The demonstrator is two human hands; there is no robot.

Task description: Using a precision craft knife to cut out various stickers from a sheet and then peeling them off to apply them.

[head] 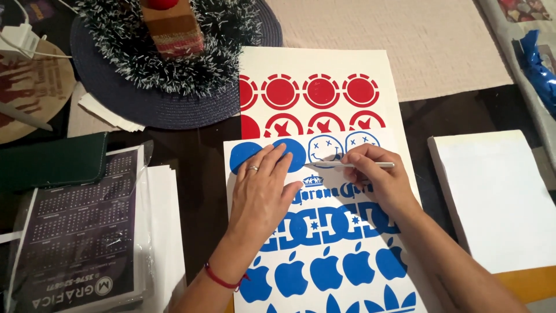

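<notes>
A white sheet of blue vinyl stickers lies in front of me, overlapping a sheet of red round stickers. My left hand presses flat on the blue sheet, fingers spread over two solid blue circles at its top. My right hand grips a thin silver weeding tool like a pen. Its tip rests on a round face sticker in the top row, just right of my left fingertips.
A dark round placemat with a tinsel wreath and a wooden block sits at the back left. A stack of bagged dark printed cards lies at left, a green case above it. A white pad lies at right.
</notes>
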